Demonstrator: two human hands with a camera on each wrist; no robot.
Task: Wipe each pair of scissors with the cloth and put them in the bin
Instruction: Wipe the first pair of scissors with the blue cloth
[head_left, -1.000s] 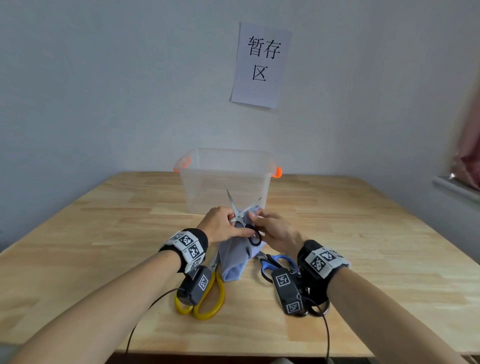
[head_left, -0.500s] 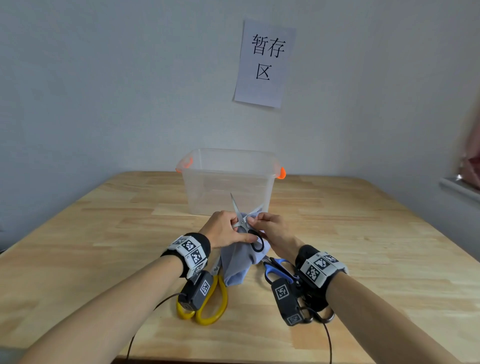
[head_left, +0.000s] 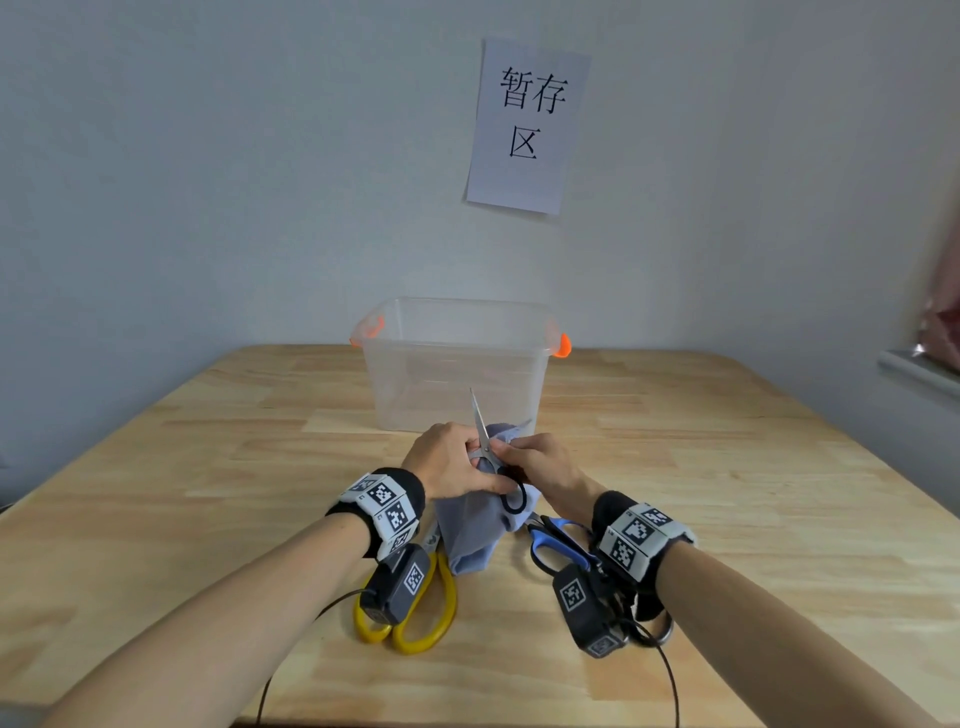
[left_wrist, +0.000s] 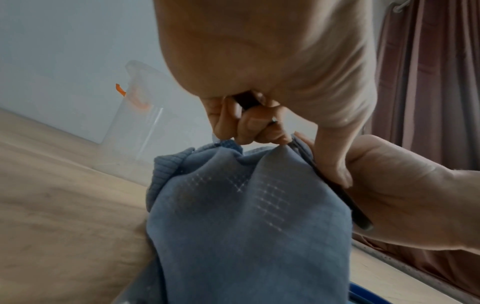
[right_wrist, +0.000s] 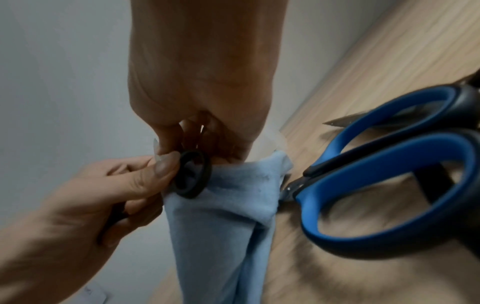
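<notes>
Small black-handled scissors (head_left: 511, 496) are held up in front of the bin, blades spread, one blade (head_left: 478, 415) pointing up. My left hand (head_left: 449, 462) grips their handles, thumb on the black loop (right_wrist: 192, 174). The right hand (head_left: 537, 460) pinches the blue cloth (head_left: 472, 535) around the other blade, and the cloth hangs down to the table. Yellow-handled scissors (head_left: 415, 618) lie under my left wrist. Blue-handled scissors (head_left: 553, 540) lie under my right wrist. The clear bin (head_left: 452, 364) with orange clips stands just behind the hands.
The wooden table (head_left: 208, 467) meets a grey wall with a paper sign (head_left: 527, 124). Under the right wrist camera shows a dark ring handle (head_left: 660, 631) of one more pair. A ledge (head_left: 919, 371) and a curtain are at the right.
The right hand has moved the cloth up over the right-hand blade, which now shows less. My left hand keeps its hold on the handles.
</notes>
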